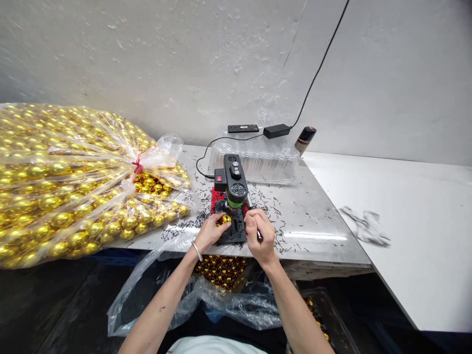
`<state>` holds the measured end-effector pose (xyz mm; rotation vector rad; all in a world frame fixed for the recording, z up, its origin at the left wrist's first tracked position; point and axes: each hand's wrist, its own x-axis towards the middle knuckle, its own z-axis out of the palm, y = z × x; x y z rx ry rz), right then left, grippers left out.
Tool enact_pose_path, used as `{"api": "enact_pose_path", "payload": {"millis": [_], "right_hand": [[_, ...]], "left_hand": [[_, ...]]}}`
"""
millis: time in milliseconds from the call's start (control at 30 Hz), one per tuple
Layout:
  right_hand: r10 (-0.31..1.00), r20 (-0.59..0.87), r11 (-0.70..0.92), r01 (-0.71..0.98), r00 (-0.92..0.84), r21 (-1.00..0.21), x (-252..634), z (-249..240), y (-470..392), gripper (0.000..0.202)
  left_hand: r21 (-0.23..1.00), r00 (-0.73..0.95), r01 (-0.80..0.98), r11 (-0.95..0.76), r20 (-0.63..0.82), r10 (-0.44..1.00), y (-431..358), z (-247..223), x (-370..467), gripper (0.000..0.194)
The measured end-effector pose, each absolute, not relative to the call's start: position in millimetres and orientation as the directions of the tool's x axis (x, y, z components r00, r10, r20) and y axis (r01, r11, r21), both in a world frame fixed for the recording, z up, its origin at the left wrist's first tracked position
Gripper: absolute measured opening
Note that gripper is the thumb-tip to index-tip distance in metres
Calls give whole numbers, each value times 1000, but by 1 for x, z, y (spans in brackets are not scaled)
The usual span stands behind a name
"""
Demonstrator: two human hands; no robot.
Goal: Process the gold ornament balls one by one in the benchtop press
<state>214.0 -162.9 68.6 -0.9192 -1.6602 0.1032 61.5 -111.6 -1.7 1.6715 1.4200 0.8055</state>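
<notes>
Between the thumb and fingers of my left hand (211, 233) is a shiny gold ball (225, 220), held just under the head of a small black bench drill press (236, 184) with a red switch. My right hand (261, 235) is wrapped round the black-ended lever handle (259, 237) at the machine's right side. Where the machine's tip meets the ball, if it does, I cannot make out. Black curled shavings (275, 216) lie scattered around the machine's base (232, 236).
A big clear bag of gold balls (66, 187) fills the left side. Behind the machine stand a clear plastic tray (258, 162), a power adapter (276, 131) and a spray can (305, 139). White gloves (365, 226) lie right. More gold balls (221, 270) sit in an open bag below the table edge.
</notes>
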Motion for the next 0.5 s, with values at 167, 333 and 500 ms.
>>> {"api": "enact_pose_path", "payload": {"millis": [167, 333, 500], "right_hand": [[594, 804, 700, 507, -22, -504, 214, 69, -163, 23], [601, 799, 693, 509, -19, -510, 214, 70, -164, 22], [561, 827, 722, 505, -27, -473, 215, 57, -161, 21]], "left_hand": [[642, 284, 734, -223, 9, 959, -109, 10, 68, 40], [511, 309, 818, -265, -1, 951, -111, 14, 75, 39], [465, 288, 847, -256, 4, 958, -114, 12, 77, 38]]}}
